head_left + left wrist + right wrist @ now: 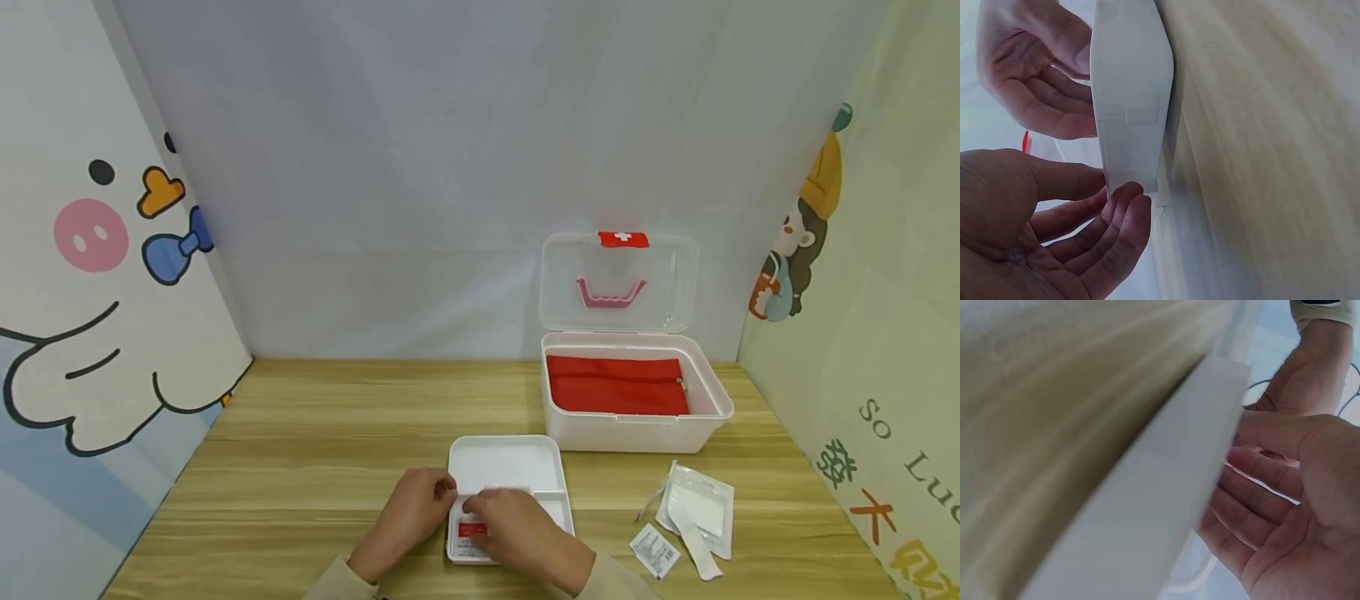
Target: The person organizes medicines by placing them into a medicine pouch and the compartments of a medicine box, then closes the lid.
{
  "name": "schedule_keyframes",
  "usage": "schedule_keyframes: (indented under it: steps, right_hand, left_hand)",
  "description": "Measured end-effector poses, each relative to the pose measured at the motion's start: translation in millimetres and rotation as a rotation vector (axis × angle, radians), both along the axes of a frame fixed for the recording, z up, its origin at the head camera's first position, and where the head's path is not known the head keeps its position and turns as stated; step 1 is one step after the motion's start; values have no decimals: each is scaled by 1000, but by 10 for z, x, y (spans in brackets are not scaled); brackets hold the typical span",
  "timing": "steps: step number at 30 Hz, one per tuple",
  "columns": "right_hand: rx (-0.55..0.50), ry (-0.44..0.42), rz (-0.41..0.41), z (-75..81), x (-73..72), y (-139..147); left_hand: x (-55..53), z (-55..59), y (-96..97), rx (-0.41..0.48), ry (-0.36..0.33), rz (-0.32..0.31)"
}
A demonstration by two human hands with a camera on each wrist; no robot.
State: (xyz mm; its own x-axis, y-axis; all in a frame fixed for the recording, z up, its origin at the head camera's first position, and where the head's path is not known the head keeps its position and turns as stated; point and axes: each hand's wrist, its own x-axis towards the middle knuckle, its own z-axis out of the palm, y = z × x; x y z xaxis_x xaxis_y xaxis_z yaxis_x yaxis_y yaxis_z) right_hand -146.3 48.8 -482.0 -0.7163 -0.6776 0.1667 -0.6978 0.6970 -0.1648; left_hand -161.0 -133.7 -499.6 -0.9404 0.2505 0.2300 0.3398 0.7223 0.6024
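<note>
A shallow white divided tray [504,460] lies on the table in front of the person. The left hand [417,504] pinches its left wall; in the left wrist view, the thumb is at the rim and the fingers bend against the outer wall [1135,119]. Reaching over the tray's near compartment, the right hand [522,533] has its fingertips over a flat packet [471,546] with a red band, partly covering it. In the right wrist view the right hand [1297,506] shows loosely bent fingers, their tips hidden behind the tray wall [1147,481].
Behind and right stands a white first-aid box [622,432] with its clear lid [562,283] raised and a red zippered pouch [615,392] inside. Right of the tray lie a white dressing packet [716,500], a white strip [693,537] and a small printed sachet [655,550].
</note>
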Motion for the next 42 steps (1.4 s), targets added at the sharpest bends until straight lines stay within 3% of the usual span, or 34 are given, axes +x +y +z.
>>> schedule_keyframes:
  steps: [8, 15, 22, 31, 42]
  right_hand:
    - [-26, -45, -17, 241, 34, 147]
    - [-71, 10, -20, 398, 9, 343]
    - [-87, 63, -75, 551, 27, 593]
    - [-80, 146, -146, 588, 48, 981]
    - [-35, 108, -245, 577, 87, 1405]
  left_hand:
    - [-7, -24, -6, -19, -7, 0]
    - [6, -11, -1, -14, -15, 8]
    - [22, 4, 11, -21, -40, 8]
    - [24, -5, 5, -29, -33, 13]
    - [7, -6, 3, -32, -39, 14]
